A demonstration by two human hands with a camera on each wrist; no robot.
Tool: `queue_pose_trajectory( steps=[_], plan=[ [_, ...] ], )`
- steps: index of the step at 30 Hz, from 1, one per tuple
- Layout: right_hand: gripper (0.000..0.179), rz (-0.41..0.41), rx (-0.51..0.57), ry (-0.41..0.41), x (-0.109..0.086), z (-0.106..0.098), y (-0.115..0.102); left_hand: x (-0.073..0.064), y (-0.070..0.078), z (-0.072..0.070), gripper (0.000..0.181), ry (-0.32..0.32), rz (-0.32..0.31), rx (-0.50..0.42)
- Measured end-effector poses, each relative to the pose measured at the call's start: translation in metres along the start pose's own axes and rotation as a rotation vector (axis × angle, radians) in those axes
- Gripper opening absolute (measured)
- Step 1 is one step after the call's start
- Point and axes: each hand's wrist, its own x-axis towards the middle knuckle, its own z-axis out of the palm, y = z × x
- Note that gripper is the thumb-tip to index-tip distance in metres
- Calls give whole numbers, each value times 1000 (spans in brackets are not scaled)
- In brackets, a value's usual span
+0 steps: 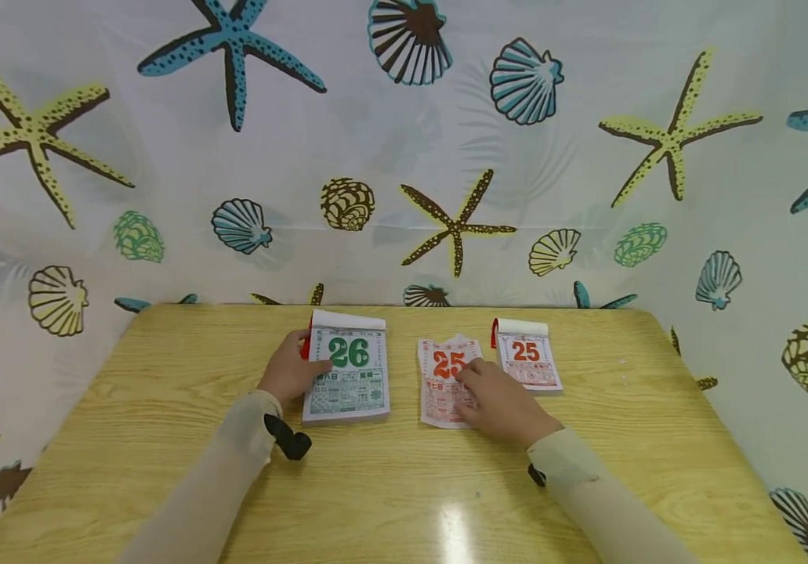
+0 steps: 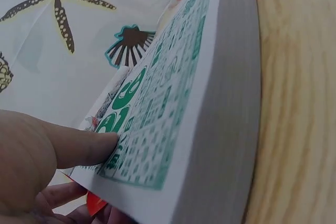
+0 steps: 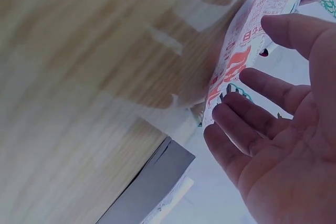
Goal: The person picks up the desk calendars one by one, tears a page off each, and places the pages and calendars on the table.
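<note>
My left hand [image 1: 289, 366] grips the left edge of a thick tear-off calendar [image 1: 349, 395] with a green 26 on its top page. In the left wrist view the thumb [image 2: 84, 145] lies on the printed face, with other fingers at the edge behind. A loose calendar page [image 1: 439, 403] with a red 25 lies slightly crumpled to the right of that pad. Over its right side is my right hand [image 1: 505, 407]; in the right wrist view the fingers [image 3: 236, 124] are apart and loosely bent, beside the sheet [image 3: 247, 38], not pinching it.
A smaller tear-off calendar [image 1: 534, 366], also showing a red 25, lies behind the right hand. Its top strip is white with a red edge. The wooden table [image 1: 389, 501] ends at a hanging cloth [image 1: 291, 157] printed with starfish and shells.
</note>
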Motion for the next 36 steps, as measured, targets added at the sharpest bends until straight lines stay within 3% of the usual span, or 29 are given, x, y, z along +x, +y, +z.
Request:
queue_pose_trajectory(
  steps=[6, 11, 17, 24, 36],
  plan=[
    [44, -5, -13, 5, -2, 1, 0, 5, -6, -10, 76, 40, -14, 51],
    [45, 5, -16, 4, -3, 2, 0, 1, -1, -14, 71, 52, 26, 145],
    [44, 18, 9, 20, -5, 3, 3, -13, 11, -10, 89, 128, 71, 339],
    [45, 63, 30, -1, -4, 6, 4, -28, 14, 5, 105, 81, 130, 512],
    [48, 52, 23, -26, -4, 12, 7, -35, 9, -1, 114, 30, 172, 553]
  ],
)
